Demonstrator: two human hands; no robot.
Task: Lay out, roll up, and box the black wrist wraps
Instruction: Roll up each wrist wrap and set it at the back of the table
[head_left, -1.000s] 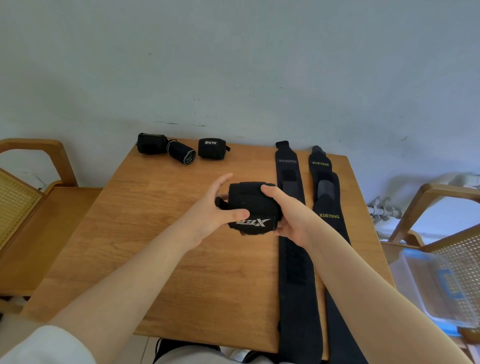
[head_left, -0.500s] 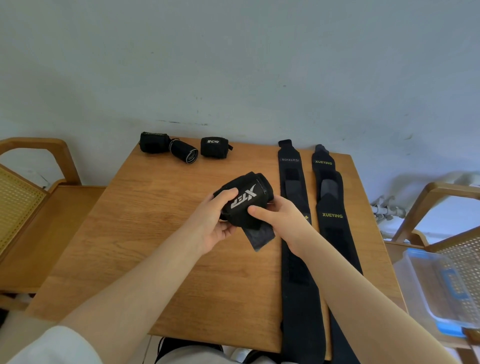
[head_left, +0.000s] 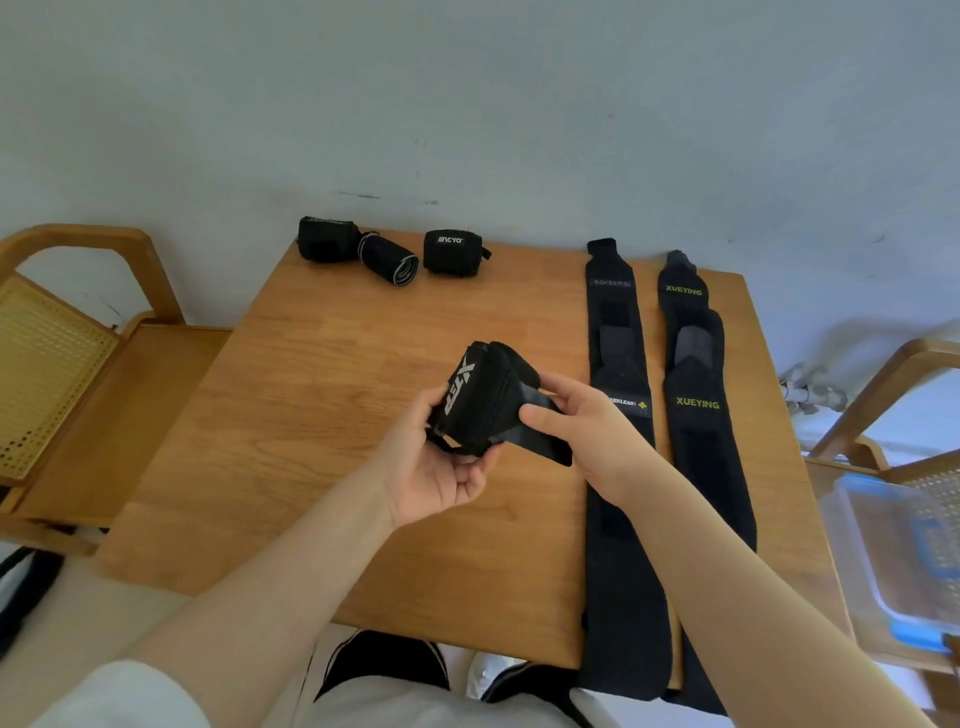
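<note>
Wooden table (head_left: 322, 395), cane chairs (head_left: 52, 364), pale wall (head_left: 467, 93)

A wooden table (head_left: 291, 395) fills the middle of the view, its far edge against a pale blue-grey wall (head_left: 467, 104) at 12 o'clock. At 9 o'clock stands a wooden chair (head_left: 78, 332) with a woven cane panel — its seat sits just beside the table's left edge. At 3 to 4 o'clock a second cane chair (head_left: 883, 374) shows, and white pipe fittings (head_left: 810, 395) lie against the wall behind it.

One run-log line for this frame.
left hand: holds rolled wrap | right hand: pinches its loose strap end | table: two wraps flat, three rolled
</note>
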